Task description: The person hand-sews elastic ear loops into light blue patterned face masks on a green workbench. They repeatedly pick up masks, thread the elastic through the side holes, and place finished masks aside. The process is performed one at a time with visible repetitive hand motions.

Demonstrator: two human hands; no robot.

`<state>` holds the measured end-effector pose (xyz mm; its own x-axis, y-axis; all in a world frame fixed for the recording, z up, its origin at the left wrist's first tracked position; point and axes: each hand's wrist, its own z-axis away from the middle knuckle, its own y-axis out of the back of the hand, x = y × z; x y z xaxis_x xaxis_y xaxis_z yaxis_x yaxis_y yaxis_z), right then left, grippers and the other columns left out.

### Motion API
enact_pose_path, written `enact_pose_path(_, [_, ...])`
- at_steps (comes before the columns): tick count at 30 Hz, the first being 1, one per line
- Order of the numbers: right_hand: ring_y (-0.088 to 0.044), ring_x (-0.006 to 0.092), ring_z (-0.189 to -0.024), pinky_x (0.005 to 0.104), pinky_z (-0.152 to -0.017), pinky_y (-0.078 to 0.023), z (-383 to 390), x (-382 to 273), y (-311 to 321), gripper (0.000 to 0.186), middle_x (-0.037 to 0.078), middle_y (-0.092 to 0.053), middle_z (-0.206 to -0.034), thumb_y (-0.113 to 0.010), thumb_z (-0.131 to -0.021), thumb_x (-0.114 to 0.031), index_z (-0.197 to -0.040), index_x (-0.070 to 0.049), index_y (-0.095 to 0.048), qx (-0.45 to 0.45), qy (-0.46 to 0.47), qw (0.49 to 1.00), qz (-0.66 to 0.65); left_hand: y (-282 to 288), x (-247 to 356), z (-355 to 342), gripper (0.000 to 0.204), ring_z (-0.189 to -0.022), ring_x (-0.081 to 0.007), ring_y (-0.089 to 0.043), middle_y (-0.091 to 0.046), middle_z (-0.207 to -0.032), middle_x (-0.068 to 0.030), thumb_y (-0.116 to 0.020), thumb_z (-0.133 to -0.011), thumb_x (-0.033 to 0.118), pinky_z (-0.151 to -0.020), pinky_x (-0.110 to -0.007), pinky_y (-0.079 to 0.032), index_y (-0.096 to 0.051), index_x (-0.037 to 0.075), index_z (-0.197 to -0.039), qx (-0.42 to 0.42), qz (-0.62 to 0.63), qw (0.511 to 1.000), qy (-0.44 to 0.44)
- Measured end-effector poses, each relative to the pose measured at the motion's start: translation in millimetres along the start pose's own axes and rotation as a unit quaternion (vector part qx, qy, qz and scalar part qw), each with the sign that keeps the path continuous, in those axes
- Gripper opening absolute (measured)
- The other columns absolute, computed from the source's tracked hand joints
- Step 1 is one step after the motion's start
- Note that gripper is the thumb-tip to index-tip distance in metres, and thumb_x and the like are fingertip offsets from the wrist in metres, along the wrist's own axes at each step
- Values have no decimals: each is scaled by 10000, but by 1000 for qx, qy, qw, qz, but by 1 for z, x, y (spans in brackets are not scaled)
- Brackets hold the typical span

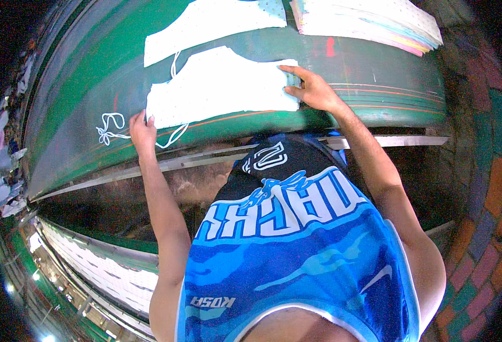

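A white cut fabric piece (222, 88) with faint small dots and a curved upper edge lies on the green table in front of me. At its lower left corner, my left hand (143, 134) is closed on the edge, fingers bunched. My right hand (314, 91) rests at the right end, index finger and thumb stretched apart on the fabric, where a pale blue layer shows at the edge. A thin white cord (112, 130) lies looped and knotted left of my left hand. More cord (174, 137) loops out below the piece, and a strand shows above it.
A second white fabric piece (222, 23) lies beyond the first. At the far right is a stack of cut fabric pieces (370, 23) with coloured edges. The green table (387, 71) bears orange lines and a red mark. Its metal front rail (108, 175) runs before my body.
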<state>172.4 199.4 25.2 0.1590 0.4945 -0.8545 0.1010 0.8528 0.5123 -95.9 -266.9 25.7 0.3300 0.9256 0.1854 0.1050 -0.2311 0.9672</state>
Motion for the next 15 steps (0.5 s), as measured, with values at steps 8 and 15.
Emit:
enact_pose_path(8, [-701,310,-1167,415,-926,-600,5,-7,10,665,221,-529,-1543,-778,-934,-127,-1542,-80,-513,66,-47,992,-100,20,261,72,441,-1193,-355,-652,-688,-1256,-161,-818,-824,138,-1053,-444,-534,-714,30,-1239,-62,277,898,-335])
enact_pose_path(15, [-743,217,-949,354,-794,-621,5,-31,12,559,181,-577,-1437,-715,-939,6,-1470,-39,-545,117,-39,982,-140,-54,323,82,423,-941,-376,-711,-726,-1040,-186,-791,-891,131,-857,-454,-590,-651,37,-1279,-74,356,882,-300])
